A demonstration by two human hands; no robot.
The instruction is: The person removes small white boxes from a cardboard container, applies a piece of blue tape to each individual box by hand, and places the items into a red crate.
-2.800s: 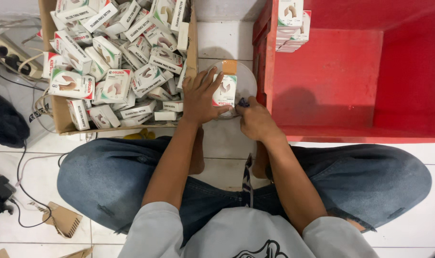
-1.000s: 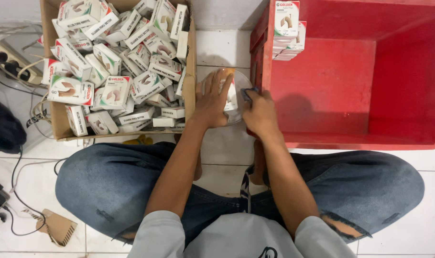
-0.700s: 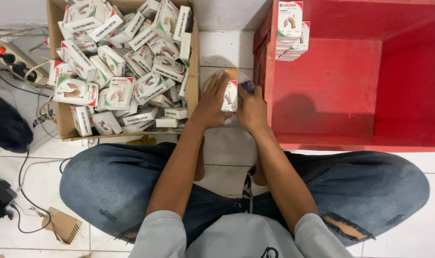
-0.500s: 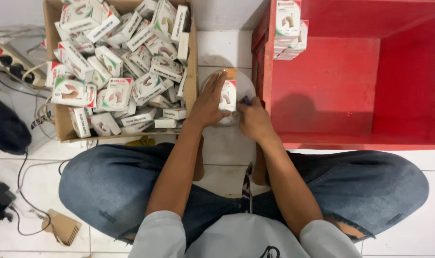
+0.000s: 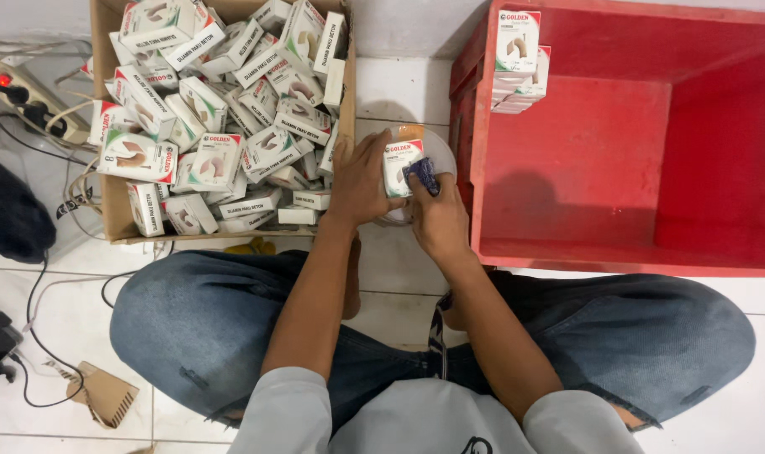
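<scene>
Left hand [image 5: 361, 181] fingers clamp the small white printed cardboard box [image 5: 399, 166] at frame centre, right hand [image 5: 437, 220] fingers pinch a dark blue pad [image 5: 422, 175] on it; best keep box steady, press squarely.

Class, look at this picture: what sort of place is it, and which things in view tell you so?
Probably an informal packing or sorting spot on a tiled floor, perhaps a home workshop. A cardboard box heaped with small white product boxes, a red plastic crate holding a few stacked ones, and a power strip with trailing cables suggest it.
</scene>
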